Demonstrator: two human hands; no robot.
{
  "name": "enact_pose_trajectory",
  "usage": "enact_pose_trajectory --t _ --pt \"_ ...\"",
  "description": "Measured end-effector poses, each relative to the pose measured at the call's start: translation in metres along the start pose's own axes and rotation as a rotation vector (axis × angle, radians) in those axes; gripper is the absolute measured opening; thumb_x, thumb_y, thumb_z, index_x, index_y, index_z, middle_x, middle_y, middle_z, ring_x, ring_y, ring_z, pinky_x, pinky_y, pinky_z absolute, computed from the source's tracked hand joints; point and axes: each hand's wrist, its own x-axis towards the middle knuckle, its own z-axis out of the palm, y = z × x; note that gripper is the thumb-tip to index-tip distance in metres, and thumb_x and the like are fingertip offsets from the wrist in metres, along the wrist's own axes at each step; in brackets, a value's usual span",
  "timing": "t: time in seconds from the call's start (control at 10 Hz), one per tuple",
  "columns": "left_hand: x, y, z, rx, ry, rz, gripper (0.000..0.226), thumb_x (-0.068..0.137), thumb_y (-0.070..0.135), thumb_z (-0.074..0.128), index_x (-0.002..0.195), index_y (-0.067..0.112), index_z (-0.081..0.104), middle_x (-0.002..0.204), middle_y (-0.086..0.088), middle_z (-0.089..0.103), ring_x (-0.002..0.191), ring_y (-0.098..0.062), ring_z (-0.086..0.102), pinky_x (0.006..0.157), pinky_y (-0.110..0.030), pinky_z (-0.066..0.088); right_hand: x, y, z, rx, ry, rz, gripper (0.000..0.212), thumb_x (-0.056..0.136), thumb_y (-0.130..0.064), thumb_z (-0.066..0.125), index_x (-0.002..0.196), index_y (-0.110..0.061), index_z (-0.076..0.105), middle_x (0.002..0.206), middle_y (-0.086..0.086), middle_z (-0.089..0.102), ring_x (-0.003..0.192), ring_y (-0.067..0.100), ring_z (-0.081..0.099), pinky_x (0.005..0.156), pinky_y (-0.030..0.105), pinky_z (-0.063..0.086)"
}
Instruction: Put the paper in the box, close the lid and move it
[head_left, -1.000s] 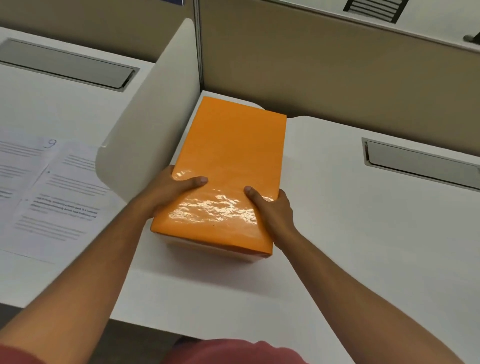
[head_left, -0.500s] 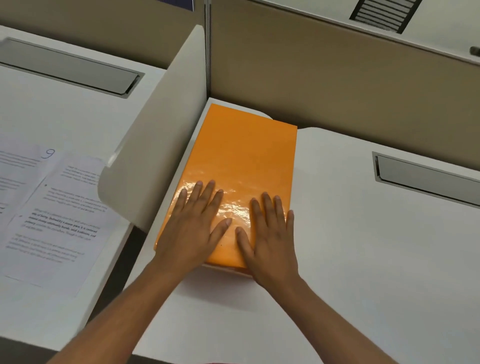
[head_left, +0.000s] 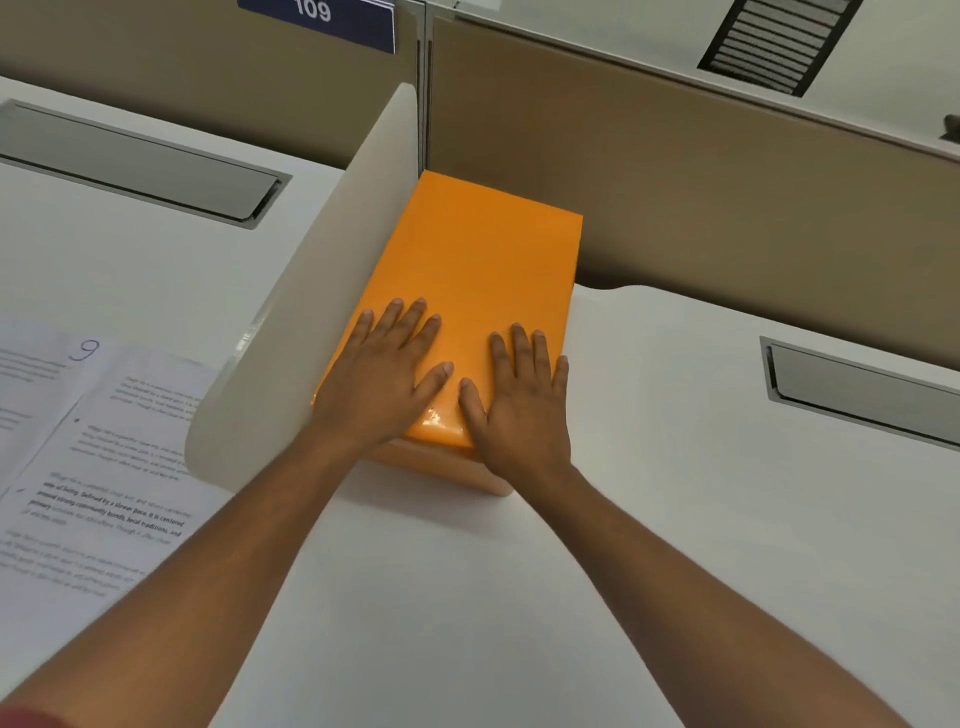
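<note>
White desk surface (head_left: 415, 597) fills the near field; two bare forearms cross it from the bottom corners toward the centre. Left hand (head_left: 382, 379) lies palm-down on the near end of the orange lid (head_left: 483, 260), fingers (head_left: 410, 322) extended and slightly spread, thumb angled inward; flat contact, nothing grasped. Right hand (head_left: 522, 405) lies the same way just beside it, fingers flat and spread, heel of the palm overhanging the lid's near edge; nothing grasped. Thumbs near each other, not touching.

Lid is glossy and sits closed over the box (head_left: 441, 465), whose paler orange wall shows only below the near edge. Box rests on the desk against a curved white divider panel (head_left: 291, 332) on its left side; its far end reaches the tan partition wall (head_left: 675, 171). Paper inside cannot be seen.

Left of the divider, printed sheets (head_left: 104, 467) lie on the neighbouring desk, one marked with a handwritten 9. Grey cable flaps (head_left: 140, 166) are set into both desks farther back. Blue sign (head_left: 317, 18) reading 109 at the top.
</note>
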Motion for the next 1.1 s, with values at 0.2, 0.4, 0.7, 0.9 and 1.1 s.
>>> enact_pose_trajectory --t 0.2,0.4,0.7,0.9,1.1 --pt "0.041 -0.010 -0.002 -0.002 0.006 0.001 0.075 0.105 0.061 0.022 0.166 0.017 0.024 0.176 -0.007 0.017 0.163 -0.027 0.010 0.131 -0.052 0.009 0.044 0.005 0.001 0.008 0.005 -0.008 0.074 0.102 -0.060 0.027 0.162 -0.017 0.031 0.172 0.011 0.023 0.161 0.033 0.012 0.127 0.060 0.009" --pt "0.064 -0.015 -0.003 -0.001 0.009 -0.002 0.074 0.106 0.060 0.024 0.166 0.017 0.023 0.177 -0.007 0.016 0.163 -0.028 0.010 0.131 -0.052 0.008 0.071 0.010 0.002 0.020 0.002 -0.018 0.074 0.102 -0.061 0.027 0.162 -0.018 0.030 0.173 0.010 0.021 0.161 0.033 0.010 0.128 0.060 0.008" --pt "0.067 -0.008 -0.012 -0.015 0.024 -0.023 0.070 0.106 0.057 0.032 0.163 0.015 0.033 0.174 -0.011 0.025 0.161 -0.032 0.020 0.130 -0.056 0.013 0.077 0.015 -0.003 0.167 -0.012 -0.014 0.071 0.103 -0.058 0.034 0.161 -0.018 0.031 0.172 0.008 0.023 0.161 0.031 0.010 0.128 0.059 0.005" --pt "0.065 0.022 -0.041 0.032 0.181 0.051 0.067 0.106 0.054 0.038 0.160 0.014 0.041 0.169 -0.013 0.036 0.158 -0.032 0.030 0.128 -0.059 0.020 0.067 0.037 -0.038 0.439 0.159 -0.028 0.063 0.104 -0.046 0.046 0.158 -0.016 0.037 0.168 0.007 0.035 0.160 0.027 0.019 0.130 0.054 0.008" --pt "0.073 0.106 -0.067 0.100 0.338 0.179 0.073 0.106 0.058 0.033 0.165 0.016 0.026 0.174 -0.011 0.023 0.163 -0.030 0.013 0.129 -0.060 0.014 0.055 0.106 -0.105 0.233 0.337 -0.163 0.061 0.104 -0.042 0.045 0.157 -0.013 0.041 0.165 0.008 0.039 0.158 0.027 0.024 0.129 0.055 0.013"
